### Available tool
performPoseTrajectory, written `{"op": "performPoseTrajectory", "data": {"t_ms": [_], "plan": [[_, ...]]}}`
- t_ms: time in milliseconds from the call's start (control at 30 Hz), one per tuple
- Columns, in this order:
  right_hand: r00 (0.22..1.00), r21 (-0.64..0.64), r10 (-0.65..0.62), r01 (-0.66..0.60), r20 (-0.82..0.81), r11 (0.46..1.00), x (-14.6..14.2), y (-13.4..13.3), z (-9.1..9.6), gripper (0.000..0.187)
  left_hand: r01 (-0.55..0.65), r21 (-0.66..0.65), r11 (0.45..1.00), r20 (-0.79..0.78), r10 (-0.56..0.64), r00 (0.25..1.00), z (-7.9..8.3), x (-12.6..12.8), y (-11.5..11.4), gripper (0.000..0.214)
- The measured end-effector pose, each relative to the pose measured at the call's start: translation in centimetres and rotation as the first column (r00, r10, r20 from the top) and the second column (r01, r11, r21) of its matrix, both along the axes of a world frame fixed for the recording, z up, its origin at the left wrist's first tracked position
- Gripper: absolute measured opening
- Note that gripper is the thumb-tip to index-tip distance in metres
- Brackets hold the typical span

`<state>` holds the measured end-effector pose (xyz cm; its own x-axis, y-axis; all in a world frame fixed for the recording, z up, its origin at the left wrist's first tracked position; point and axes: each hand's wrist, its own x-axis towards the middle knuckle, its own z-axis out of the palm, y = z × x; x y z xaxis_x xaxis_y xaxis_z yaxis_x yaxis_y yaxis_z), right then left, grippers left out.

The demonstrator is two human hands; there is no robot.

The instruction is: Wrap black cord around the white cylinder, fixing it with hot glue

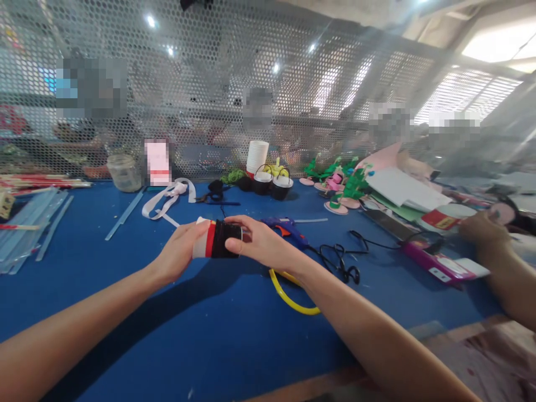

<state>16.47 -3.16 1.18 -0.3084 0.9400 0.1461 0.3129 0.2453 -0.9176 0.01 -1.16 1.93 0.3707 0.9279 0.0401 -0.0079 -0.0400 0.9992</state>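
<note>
Between my two hands, above the blue table (138,335), a paper cup (226,239) lies on its side, wrapped in black with a red band and a white end. My left hand (182,248) is closed round the white end. My right hand (259,240) grips the black end, thumb in front and fingers behind. A thin black strand (223,211) shows just behind the cup. Beyond my right hand rests a blue glue gun (288,230) with an orange trigger. Part of a yellow ring (293,301) shows under my right forearm.
Glue sticks (31,229) lie at left. White ribbon (153,206) and black cup buckets (281,187) sit at the back, beside green crafted plants (349,190). A black cord (335,259) and purple power strip (439,265) lie at right, near another person's arm (511,273).
</note>
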Motion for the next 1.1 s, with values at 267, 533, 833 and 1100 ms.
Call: {"op": "performPoseTrajectory", "data": {"t_ms": [267,533,833,1100], "plan": [[0.991,0.151,-0.036,0.016,0.130,0.988,0.3,-0.1,0.1,0.049,0.048,-0.097,0.994,0.019,-0.046,0.999,0.2,0.0,0.1,0.022],[0.926,0.501,-0.200,0.013,0.320,0.865,-1.2,-2.1,-1.8,0.053,0.021,-0.298,0.954,-0.044,-0.036,0.998,0.2,0.6,-0.3,0.024],[0.943,0.480,-0.252,0.123,0.216,0.869,-0.5,-1.8,-2.4,0.044,-0.018,-0.232,0.973,-0.145,-0.016,0.989,-0.1,0.7,-0.5,0.023],[0.963,0.389,-0.240,0.175,0.125,0.905,0.1,-1.5,-2.1,0.037,-0.042,-0.127,0.991,-0.236,0.011,0.972,-0.1,0.6,-0.6,0.023]]}}
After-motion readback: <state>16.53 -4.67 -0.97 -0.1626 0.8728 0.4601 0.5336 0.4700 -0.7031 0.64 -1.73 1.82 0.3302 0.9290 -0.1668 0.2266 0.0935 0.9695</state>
